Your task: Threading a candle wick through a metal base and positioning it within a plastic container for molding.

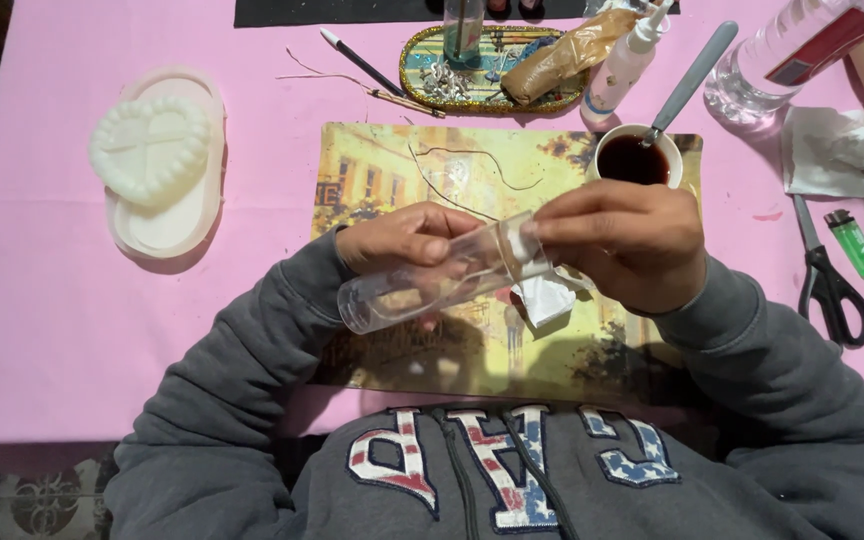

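My left hand grips a clear glass bottle lying on its side above a yellow picture placemat. My right hand pinches the bottle's neck end, fingers closed around a bit of white paper or tissue that hangs below it. A thin string runs along the bottle. Both hands hover over the middle of the placemat.
A cup of dark liquid with a spoon stands behind my right hand. A glue bottle, an oval glittery tray, a pen, white heart-shaped moulds, scissors, a green lighter and a plastic water bottle lie on the pink tablecloth.
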